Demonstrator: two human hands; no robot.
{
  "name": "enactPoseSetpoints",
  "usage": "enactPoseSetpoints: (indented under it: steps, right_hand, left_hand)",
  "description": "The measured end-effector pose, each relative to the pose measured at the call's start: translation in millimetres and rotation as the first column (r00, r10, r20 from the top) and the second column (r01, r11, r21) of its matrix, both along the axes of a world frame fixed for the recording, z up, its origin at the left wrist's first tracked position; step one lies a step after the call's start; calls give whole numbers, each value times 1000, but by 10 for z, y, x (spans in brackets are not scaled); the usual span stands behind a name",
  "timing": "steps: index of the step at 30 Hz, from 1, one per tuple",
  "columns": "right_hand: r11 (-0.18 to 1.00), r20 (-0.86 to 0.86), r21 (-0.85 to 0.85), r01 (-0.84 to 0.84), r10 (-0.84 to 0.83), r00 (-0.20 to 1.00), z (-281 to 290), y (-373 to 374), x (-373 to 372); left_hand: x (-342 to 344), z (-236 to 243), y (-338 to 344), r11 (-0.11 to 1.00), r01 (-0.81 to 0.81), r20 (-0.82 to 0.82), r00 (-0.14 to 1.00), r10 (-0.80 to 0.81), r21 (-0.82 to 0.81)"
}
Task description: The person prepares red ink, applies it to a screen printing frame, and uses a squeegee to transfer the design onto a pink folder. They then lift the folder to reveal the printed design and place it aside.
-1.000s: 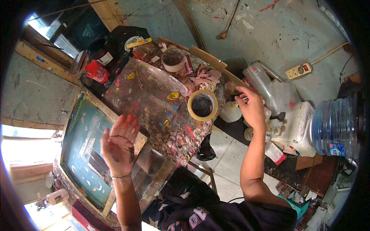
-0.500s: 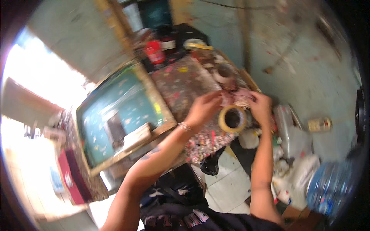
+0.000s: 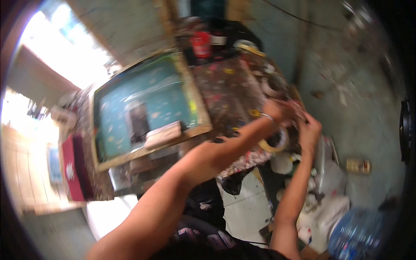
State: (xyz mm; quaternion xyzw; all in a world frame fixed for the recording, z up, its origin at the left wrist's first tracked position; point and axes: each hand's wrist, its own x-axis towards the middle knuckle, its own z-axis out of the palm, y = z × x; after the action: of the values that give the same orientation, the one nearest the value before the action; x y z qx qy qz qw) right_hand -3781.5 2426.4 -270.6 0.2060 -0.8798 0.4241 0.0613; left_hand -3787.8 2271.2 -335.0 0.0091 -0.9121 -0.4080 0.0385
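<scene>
Motion blurs the view. Both hands meet at a crumpled pink rag on the paint-crusted worktable, at its right side. My left hand reaches over from the lower left, its fingertips at the rag and too smeared to read. My right hand comes up from below with fingers bent onto the rag, pinching it. Just beneath them is a wide yellow tape roll, partly hidden by my left wrist. A pale cup-shaped roll stands just beyond the hands.
A framed teal screen with a pale block on it fills the table's left part. A red container stands at the back. On the right are plastic containers, a large blue water jug and a power strip by the wall.
The view has swung, bringing the screen further into sight. My left hand has moved from open, palm up, across to the pink rag. My right hand has joined it there, fingers now bent onto it.
</scene>
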Motion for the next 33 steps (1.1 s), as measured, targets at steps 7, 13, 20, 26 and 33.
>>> enactPoseSetpoints:
  steps: [7,13,20,26,33]
  right_hand:
    - [998,-14,28,48,-47,999,-127,193,-464]
    - [903,120,375,-209,177,977,-265,249,-333]
    - [933,-139,328,-150,204,969,430,-31,260]
    - [944,-5,318,-90,97,995,544,-134,574]
    - [741,-84,657,-134,249,965,-55,-172,1138]
  left_hand:
    - [635,621,-569,595,-214,35,954,298,775]
    - [1479,561,-1016,819,-391,140,919,367,420]
    - [1376,-8,-747,919,31,-230,971,66,392]
    - [1253,149,-592,948,201,-232,962,-144,245]
    - [1177,-118,-541,987,156,-166,975,-149,30]
